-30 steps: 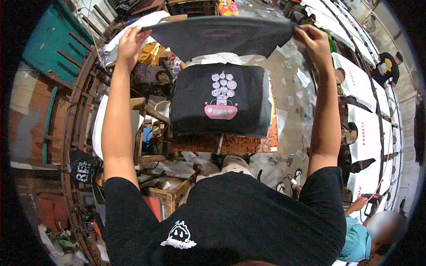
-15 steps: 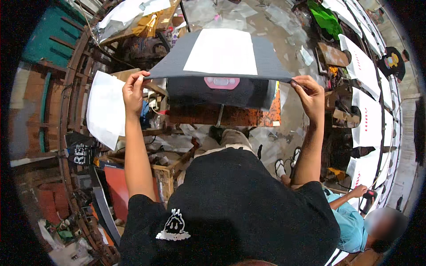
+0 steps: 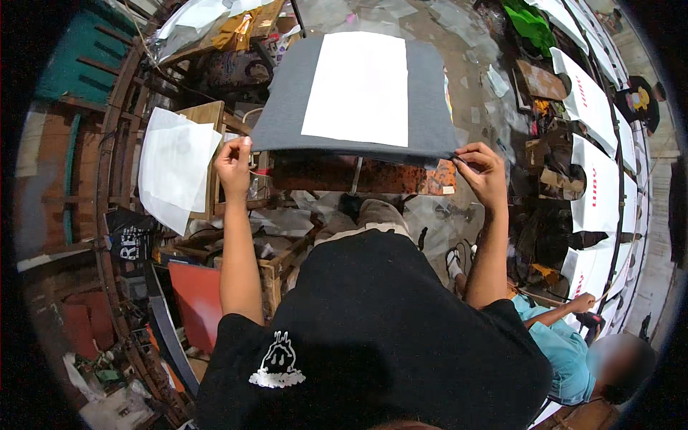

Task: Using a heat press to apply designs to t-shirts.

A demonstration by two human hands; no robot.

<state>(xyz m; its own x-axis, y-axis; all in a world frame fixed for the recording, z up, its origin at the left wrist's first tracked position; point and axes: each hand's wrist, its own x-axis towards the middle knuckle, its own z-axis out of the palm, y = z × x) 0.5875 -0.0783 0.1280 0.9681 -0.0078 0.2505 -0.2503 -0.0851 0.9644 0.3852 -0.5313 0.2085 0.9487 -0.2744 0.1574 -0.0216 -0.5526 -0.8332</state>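
Dark-grey fabric panel (image 3: 284, 100) spreads in front of us above an orange-brown speckled tabletop (image 3: 315, 173), with a blank white paper sheet (image 3: 357, 89) lying lengthwise about midway across it. Our left hand (image 3: 235, 170) has thumb and fingers brought together, clamped on the panel's near left corner; our right hand (image 3: 485, 173) pinches the near right corner in the same way, and the near edge runs almost straight between the two. What lies beneath the panel is mostly covered, so we cannot tell how much of it rests flat. Just beside our left hand, overlapping white sheets (image 3: 175, 165) lie on a wooden stand (image 3: 208, 115); a flat red board (image 3: 197, 304) leans near our left elbow. Well to our right run white garment pieces (image 3: 595, 186) with red print, and a bright green cloth (image 3: 529, 27) lies farther off. At our lower right, near us, is a person in a turquoise shirt (image 3: 559, 351), one hand at a dark handheld tool (image 3: 592, 322)
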